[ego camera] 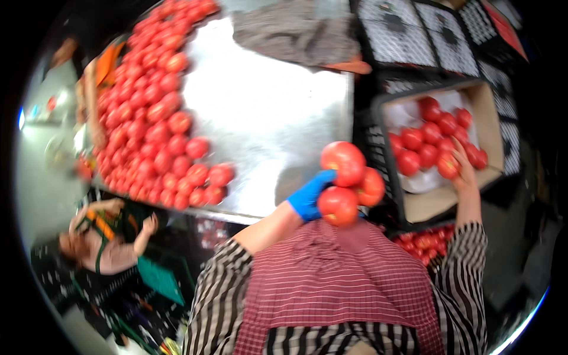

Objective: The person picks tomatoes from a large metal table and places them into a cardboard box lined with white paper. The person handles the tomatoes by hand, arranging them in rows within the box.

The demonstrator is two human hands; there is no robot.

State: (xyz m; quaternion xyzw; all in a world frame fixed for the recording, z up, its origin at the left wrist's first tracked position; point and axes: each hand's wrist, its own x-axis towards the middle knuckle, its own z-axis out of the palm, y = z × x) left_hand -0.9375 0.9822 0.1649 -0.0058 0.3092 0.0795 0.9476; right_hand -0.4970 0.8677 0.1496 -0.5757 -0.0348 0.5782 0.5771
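Note:
My left hand [310,197], in a blue glove, is closed around three red tomatoes [342,164] above the near edge of the metal table, close to my apron. My bare right hand [465,166] reaches into a black plastic crate [477,177] lined with brown cardboard and white sheeting. Its fingers are around a tomato [448,165] at the near side of the crate. Several other tomatoes [429,133] lie grouped in there, on the white lining. My right palm is partly hidden.
A large heap of tomatoes [151,128] covers the left of the shiny metal table [257,111]. A grey-brown cloth [297,33] lies at its far end. Black crates [399,40] stand beyond the lined one; another holding tomatoes [424,244] sits below. A person [111,239] is at the left.

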